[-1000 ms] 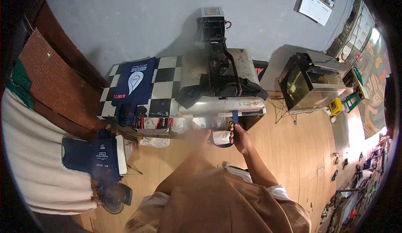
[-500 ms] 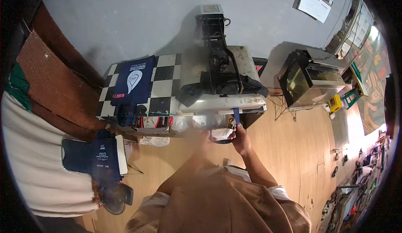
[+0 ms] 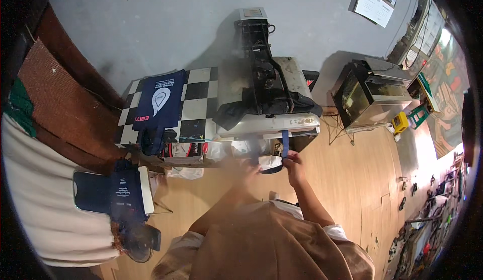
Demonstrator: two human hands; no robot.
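Observation:
A heat press (image 3: 261, 58) stands on a checkered table (image 3: 196, 88), with dark cloth (image 3: 231, 111) draped across its middle. A navy strap loop (image 3: 285, 141) hangs from beneath its front platen. My right hand (image 3: 294, 166) has fingers closed on the right side of the loop. My left hand (image 3: 249, 171), hazy behind a smudge on the lens, grips the loop's left part low down. A navy tote bag (image 3: 156, 101) with a white print lies flat on the table, left of the press, its handles over the front edge.
At lower left, folded navy bags (image 3: 126, 189) lie on a small stand beside pale fabric (image 3: 50, 199). A glass tank (image 3: 367, 98) on a wire stand is at right, near a yellow object (image 3: 400, 124). Footwear (image 3: 402, 207) lies along the right side. A calendar (image 3: 375, 3) hangs above.
My right hand has shifted slightly right and up along the strap, and the loop sits a little higher. My left hand stays near the loop's lower left.

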